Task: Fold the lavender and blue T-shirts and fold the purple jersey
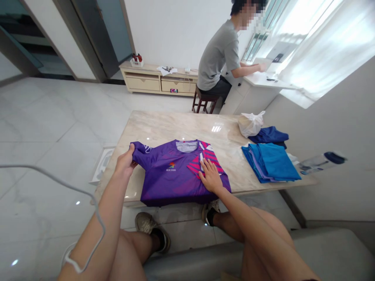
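at table (pixel 152 124), l. hand (pixel 125 160) grips purple shirt (pixel 162 183) by sleeve (pixel 141 151), r. hand (pixel 211 177) flat on front.

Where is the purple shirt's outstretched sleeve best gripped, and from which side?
Probably at the outer end, from the person's left: the sleeve juts out past the shirt's body, leaving that end easy to pinch. The left hand grips there, while the right hand lies spread on the pink-striped part.

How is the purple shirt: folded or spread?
Partly folded: the left hand holds one sleeve out; striped side folded inward under the right hand.
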Available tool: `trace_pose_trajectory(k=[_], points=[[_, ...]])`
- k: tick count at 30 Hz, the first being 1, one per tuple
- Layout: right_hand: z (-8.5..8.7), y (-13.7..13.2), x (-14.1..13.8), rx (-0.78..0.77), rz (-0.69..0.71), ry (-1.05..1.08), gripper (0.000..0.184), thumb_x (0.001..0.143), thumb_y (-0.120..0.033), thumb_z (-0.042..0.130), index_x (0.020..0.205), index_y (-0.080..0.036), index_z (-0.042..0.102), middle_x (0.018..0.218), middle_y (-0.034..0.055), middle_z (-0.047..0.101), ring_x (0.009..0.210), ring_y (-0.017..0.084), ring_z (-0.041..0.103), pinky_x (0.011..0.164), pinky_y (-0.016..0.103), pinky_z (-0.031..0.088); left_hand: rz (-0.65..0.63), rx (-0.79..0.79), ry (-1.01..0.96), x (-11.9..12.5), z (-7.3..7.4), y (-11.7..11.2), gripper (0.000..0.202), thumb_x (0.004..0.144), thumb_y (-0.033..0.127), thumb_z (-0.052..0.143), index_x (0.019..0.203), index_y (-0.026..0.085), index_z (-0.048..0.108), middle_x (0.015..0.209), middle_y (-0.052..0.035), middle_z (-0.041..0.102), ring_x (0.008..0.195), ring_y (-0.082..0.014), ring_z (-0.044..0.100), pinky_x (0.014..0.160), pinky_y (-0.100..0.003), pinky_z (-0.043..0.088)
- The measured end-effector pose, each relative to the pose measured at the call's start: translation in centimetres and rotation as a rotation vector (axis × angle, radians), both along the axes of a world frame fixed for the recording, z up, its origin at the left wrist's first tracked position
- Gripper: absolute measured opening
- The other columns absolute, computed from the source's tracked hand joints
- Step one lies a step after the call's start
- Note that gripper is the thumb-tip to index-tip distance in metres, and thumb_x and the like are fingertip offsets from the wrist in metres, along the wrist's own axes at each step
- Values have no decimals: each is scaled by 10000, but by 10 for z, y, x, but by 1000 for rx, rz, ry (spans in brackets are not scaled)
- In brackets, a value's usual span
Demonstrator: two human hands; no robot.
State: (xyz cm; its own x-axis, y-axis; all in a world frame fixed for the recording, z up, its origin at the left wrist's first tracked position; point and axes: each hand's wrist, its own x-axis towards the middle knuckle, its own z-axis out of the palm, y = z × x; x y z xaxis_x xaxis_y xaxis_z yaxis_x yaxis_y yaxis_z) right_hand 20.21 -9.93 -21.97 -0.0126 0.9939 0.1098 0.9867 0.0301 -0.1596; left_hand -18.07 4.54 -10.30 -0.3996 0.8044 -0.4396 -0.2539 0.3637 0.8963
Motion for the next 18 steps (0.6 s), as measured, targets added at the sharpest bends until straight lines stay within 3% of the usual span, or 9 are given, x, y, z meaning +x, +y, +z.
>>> trace_pose_trajectory(k=[2,6,8,10,14,16,18], points=[[-1,0,1,5,2,-10,666,1138,-474,349,1738,-199,437,1824,69,333,1709,286,240,1391,500,210,-55,18,122,3,0,-3,430,821,546,895,864,145,747,690,-49,712,631,-175,652,567,-261,525],[-6,1,3,-4,10,-30,665,1142,-479,340,1748,-215,418,1827,66,326,1705,290,252,1385,508,225,-434,214,311,11,2,-14,511,600,497,1001,901,138,796,660,-37,725,591,-161,609,531,-234,434],[-7,1,3,-4,14,-33,666,1145,-473,336,1751,-207,410,1834,64,309,1712,286,234,1389,503,217,-488,212,316,12,1,-15,469,604,462,965,901,135,808,656,-36,723,580,-152,583,523,-231,404],[-8,1,3,0,11,-32,668,1144,-470,338,1752,-201,408,1835,67,306,1714,289,230,1389,507,213,-379,148,309,8,-2,-12,346,684,428,868,862,141,790,632,-19,686,571,-139,552,523,-227,387],[-9,1,4,21,12,-29,668,1138,-472,353,1748,-208,419,1823,77,336,1694,306,278,1377,521,233,-22,-7,254,-7,-15,0,171,764,342,678,824,184,700,585,32,577,580,-146,546,557,-236,431],[-11,1,4,35,17,-31,666,1138,-474,352,1743,-206,429,1819,79,345,1689,306,290,1376,518,237,26,-40,255,-12,-25,2,164,775,322,623,851,190,684,607,21,598,617,-169,589,592,-259,482],[-13,1,5,46,18,-34,665,1139,-480,351,1738,-206,437,1818,77,347,1690,304,290,1375,514,243,-43,-33,354,-12,-34,0,217,815,333,573,917,187,696,680,-19,668,682,-204,655,642,-298,536]])
